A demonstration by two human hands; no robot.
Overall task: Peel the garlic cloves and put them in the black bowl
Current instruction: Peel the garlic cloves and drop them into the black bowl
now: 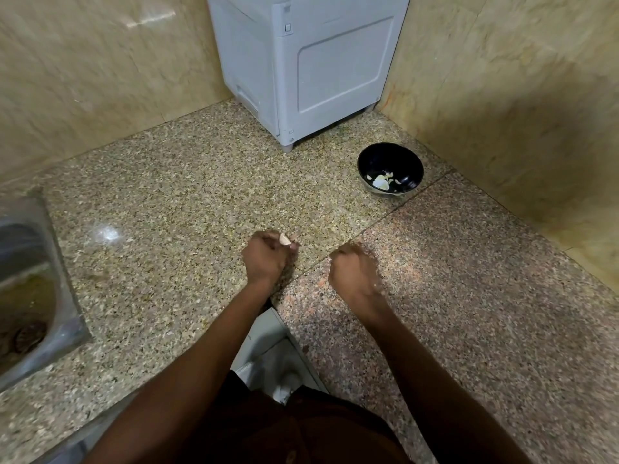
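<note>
Over the speckled granite counter (160, 182), the left hand (266, 259) pinches a pale garlic clove (285, 240); the blurred right hand (355, 271) curls fist-like, its grip unclear, near the glossy round black bowl (390, 169).

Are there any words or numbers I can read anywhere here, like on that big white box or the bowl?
None can be read.
white appliance: faint marks near its top edge and a small square symbol, too small and blurred to read.
black bowl: no writing visible.
countertop: no writing visible.
</note>
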